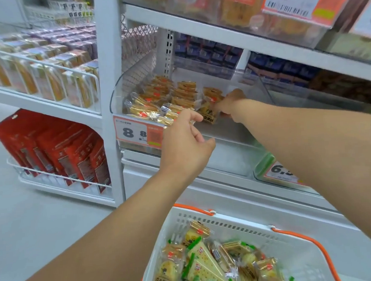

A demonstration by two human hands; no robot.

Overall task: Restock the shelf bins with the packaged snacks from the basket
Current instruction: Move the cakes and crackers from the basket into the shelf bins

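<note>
Your right hand [230, 104] is holding a gold snack pack [209, 114] with curled fingers, and you are setting it down inside the clear bin [116, 94]. Just to the left of that pack, your left hand [184, 140] is hanging in front of the bin's front edge with its fingers loosely bent; it looks like it is holding nothing, though one fingertip is close to the pack. Further left of your grip, more gold packs [156, 101] are already lying in the bin, filling its left part. To the right of your grip, the bin is looking bare, so there is still room to fill. Down below your hands, the white basket [288, 233] is still holding lots of snacks [208, 266], gold ones and green ones. I think you are only partway done, with many packs left to put away.
</note>
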